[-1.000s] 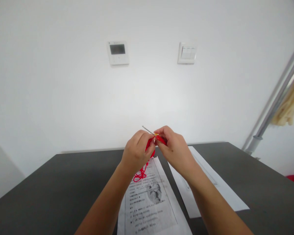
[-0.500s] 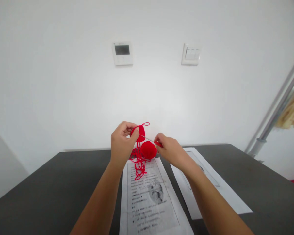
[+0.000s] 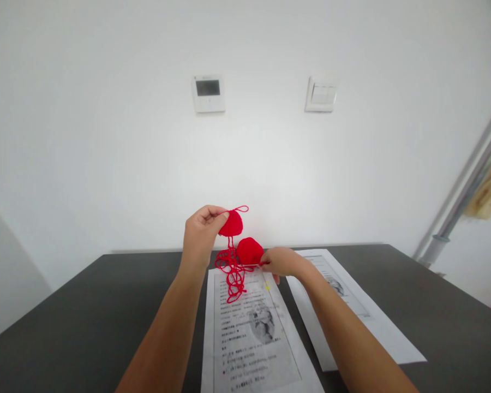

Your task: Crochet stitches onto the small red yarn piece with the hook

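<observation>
My left hand [image 3: 204,229] pinches the edge of a small red crocheted piece [image 3: 231,224], held up in front of the wall. A loop of yarn sticks out at its top right, and strands hang from it to a loose red tangle of yarn [image 3: 234,281]. Lower on the right, my right hand [image 3: 281,262] is closed on a thin crochet hook [image 3: 251,265] with a red handle, its shaft pointing left across the tangle. Just behind the hook sits a red ball of yarn [image 3: 250,251].
A printed sheet [image 3: 249,360] lies under the tangle on the dark table [image 3: 85,316]. Another sheet [image 3: 387,333] is beneath my right forearm. The white wall behind carries a control panel [image 3: 209,94] and a switch [image 3: 321,94]. At right leans a grey pole [image 3: 466,191].
My right hand has moved down with the hook, which has come away from the crocheted piece to beside the yarn ball. My left hand still holds the piece at about the same place.
</observation>
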The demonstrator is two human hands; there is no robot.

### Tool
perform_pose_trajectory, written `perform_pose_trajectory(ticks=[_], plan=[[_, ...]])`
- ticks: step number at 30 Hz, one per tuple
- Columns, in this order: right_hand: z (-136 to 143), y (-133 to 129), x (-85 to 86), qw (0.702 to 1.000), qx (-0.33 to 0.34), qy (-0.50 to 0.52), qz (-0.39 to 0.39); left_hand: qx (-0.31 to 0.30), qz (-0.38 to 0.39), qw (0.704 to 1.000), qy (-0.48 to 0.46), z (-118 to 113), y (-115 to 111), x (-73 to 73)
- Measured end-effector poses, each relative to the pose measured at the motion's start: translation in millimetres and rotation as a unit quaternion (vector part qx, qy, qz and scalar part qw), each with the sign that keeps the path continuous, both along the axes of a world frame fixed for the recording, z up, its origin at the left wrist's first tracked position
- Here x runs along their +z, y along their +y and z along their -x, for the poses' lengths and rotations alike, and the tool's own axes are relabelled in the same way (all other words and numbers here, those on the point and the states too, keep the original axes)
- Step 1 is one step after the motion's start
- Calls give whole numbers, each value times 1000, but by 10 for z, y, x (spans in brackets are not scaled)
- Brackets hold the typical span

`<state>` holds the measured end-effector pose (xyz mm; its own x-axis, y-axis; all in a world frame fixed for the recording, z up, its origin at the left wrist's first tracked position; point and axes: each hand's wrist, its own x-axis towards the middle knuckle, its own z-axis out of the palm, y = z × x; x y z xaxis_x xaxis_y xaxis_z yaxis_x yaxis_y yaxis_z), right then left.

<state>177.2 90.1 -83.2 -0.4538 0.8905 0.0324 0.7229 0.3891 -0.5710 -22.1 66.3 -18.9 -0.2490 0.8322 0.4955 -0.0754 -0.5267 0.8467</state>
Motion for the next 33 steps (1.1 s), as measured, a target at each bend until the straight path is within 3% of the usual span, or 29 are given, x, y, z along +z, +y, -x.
perform_pose_trajectory(ticks=[4,8,9,11,13,15,16,21,26,30,33], plan=[[-74,100,139,982,-132,97,-98,-13,2,1000,-11,-9,-11,-10],[-144,-97,398,923,-217,241,-209,-33,7,999,-20,-36,-46,-17],[-146,-188,463,901,-223,286,-238,-37,8,999,-20,-46,-57,-17],[-127,-378,574,822,-199,448,-290,-40,7,999,-15,-70,-79,-14],[-80,-536,644,761,-157,560,-286,-42,7,999,-8,-96,-100,-11],[-14,-634,667,725,-118,614,-290,-47,8,999,-2,-120,-121,-11],[20,-660,664,721,-103,617,-298,-50,7,999,0,-129,-130,-12],[138,-662,591,764,-75,554,-321,-77,0,997,-5,-144,-172,-20],[168,-632,553,773,-74,536,-331,-93,3,996,-9,-158,-219,-1],[182,-613,560,759,-73,568,-311,-109,15,994,-18,-177,-258,16],[182,-603,568,745,-34,612,-265,-113,21,993,-21,-184,-282,31]])
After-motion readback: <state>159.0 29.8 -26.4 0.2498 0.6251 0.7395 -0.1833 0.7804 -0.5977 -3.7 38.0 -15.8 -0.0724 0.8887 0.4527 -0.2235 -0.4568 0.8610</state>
